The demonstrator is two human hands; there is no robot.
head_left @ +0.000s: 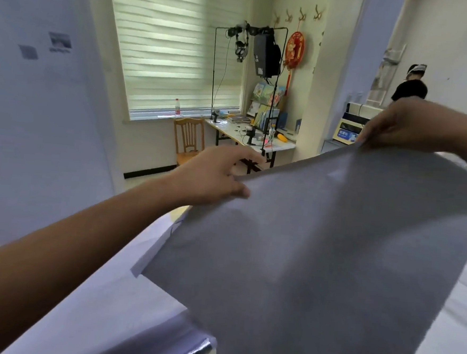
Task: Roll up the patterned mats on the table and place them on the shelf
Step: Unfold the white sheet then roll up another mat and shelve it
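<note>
Two hands — left hand (pixel 216 175) | right hand (pixel 404 125) — pinch limp grey mat (pixel 319 238) edge.

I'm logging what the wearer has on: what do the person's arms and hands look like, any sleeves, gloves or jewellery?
Both are uncovered. The left hand and right hand wear no gloves, and no ring shows, though the picture is soft. The left forearm and right forearm show no sleeve, watch or bracelet up to the frame edges.
</note>
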